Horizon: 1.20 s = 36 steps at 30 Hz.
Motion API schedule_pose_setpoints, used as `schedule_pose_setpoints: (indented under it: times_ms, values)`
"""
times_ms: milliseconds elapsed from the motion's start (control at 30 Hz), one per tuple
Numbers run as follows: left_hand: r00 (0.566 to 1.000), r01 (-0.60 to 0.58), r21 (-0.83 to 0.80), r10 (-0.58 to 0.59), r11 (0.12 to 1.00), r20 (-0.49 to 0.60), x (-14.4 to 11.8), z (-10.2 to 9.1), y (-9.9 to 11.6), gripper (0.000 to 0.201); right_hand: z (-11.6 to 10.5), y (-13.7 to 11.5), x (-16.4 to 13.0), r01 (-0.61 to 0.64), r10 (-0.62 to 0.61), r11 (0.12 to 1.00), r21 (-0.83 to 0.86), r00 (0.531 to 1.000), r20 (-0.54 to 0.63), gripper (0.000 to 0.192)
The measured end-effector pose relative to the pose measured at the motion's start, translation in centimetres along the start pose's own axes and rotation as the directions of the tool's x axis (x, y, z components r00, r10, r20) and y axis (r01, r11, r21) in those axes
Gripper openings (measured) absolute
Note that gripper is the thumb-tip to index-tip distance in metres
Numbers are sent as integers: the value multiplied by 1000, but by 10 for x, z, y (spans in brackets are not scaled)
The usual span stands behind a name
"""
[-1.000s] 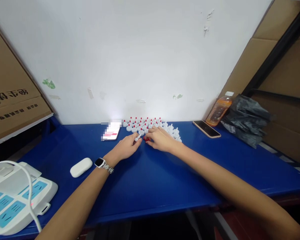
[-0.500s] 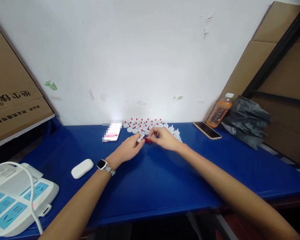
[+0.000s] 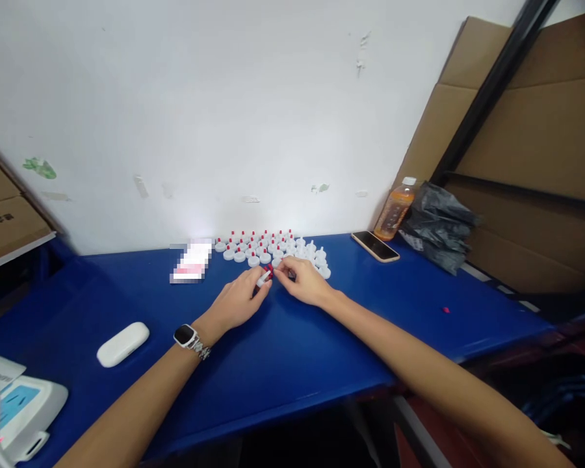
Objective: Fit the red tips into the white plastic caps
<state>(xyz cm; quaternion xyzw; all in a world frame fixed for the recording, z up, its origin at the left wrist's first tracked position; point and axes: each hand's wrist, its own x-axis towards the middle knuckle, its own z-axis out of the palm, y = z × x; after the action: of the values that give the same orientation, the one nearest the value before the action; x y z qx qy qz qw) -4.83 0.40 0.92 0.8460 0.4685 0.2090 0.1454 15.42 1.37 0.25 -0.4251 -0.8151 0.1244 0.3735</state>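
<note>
My left hand is closed around a white nozzle cap, its narrow tip pointing up and right. My right hand is beside it with thumb and forefinger pinched; whatever is between the fingertips is too small to make out. A small heap of red tip caps lies between the two hands, partly covered by the fingers. Just behind stand rows of white nozzle caps with red tips. White nozzle caps without red tips are grouped behind my right hand.
At the right lie a phone, an orange drink bottle, a black plastic bag and a small red piece. A lit phone, a white case and a power strip are at the left.
The view has turned to the right, so things appear farther left. A small red piece now shows on the table at right. My left hand still holds the white nozzle cap.
</note>
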Motion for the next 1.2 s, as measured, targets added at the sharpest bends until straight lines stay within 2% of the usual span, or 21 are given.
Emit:
schedule_pose_setpoints:
  times_ms: [133, 233, 433, 567, 767, 1000, 1067, 1133, 1200]
  values:
    - [999, 36, -32, -37, 999, -24, 2, -6, -5, 27, 2, -4, -2, 26, -23, 996, -81, 999, 40, 11]
    - [995, 74, -70, -79, 995, -61, 4, -11, -14, 28, -1, -6, -3, 83, -72, 975, -206, 995, 63, 8]
    - [993, 84, -85, -90, 993, -70, 5, -10, -20, 28, 3, -10, 5, 194, -130, 880, -432, 976, 174, 20]
    - [995, 78, -67, -82, 995, -59, 5, -8, -17, 27, 8, -10, 12, 197, -121, 857, -477, 975, 186, 18]
    - [996, 75, -66, -78, 995, -51, 4, -9, -15, 27, 6, -11, 12, 192, -105, 867, -460, 973, 208, 15]
    - [997, 47, -82, -51, 996, -51, 4, -8, -12, 27, -1, -15, 4, 174, -113, 924, -340, 975, 192, 7]
    - [997, 40, -90, -45, 995, -55, 4, -8, -10, 29, -3, -14, 1, 113, -89, 973, -203, 988, 123, 7]
    - [998, 36, -103, -41, 994, -51, 4, -9, -8, 30, -3, -11, -1, 2, -2, 1000, 9, 1000, 6, 12]
    - [998, 28, -116, -33, 993, -46, 3, -9, -4, 30, 0, -7, -1, -113, 137, 966, 234, 987, -89, 21]
